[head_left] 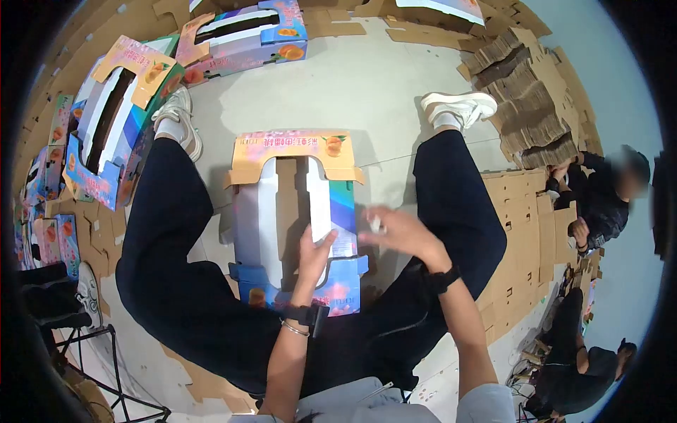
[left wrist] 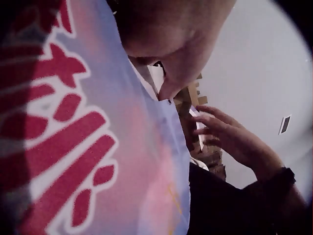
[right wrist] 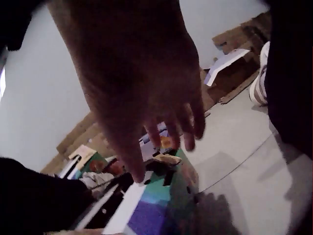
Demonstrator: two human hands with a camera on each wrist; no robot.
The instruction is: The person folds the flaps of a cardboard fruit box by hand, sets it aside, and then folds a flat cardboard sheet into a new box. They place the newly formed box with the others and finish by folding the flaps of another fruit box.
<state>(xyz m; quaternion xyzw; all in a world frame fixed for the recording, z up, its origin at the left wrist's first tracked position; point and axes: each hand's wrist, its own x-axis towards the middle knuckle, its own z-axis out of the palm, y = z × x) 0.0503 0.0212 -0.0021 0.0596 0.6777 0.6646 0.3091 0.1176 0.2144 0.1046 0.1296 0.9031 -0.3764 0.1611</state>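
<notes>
A printed cardboard fruit box [head_left: 343,211] stands on the floor between the person's legs, with a long slot in its top and an orange end panel at the far side. The left hand [head_left: 314,257] pinches the white flap along the slot's right edge, thumb on top and fingers toward the opening. In the left wrist view the box's blue-pink end [left wrist: 132,161] fills much of the picture. Over the box's right side hovers the right hand [head_left: 405,233], its fingers extended and spread. The right wrist view shows those fingers pointing down beside the box's green and purple side [right wrist: 156,205].
More printed boxes [head_left: 243,42] stand at the far left, some assembled. Stacked flat cardboard [head_left: 529,106] lies at the right beside brown sheets [head_left: 515,233]. Two other people sit along the right wall. A black metal stand [head_left: 116,374] is at the lower left.
</notes>
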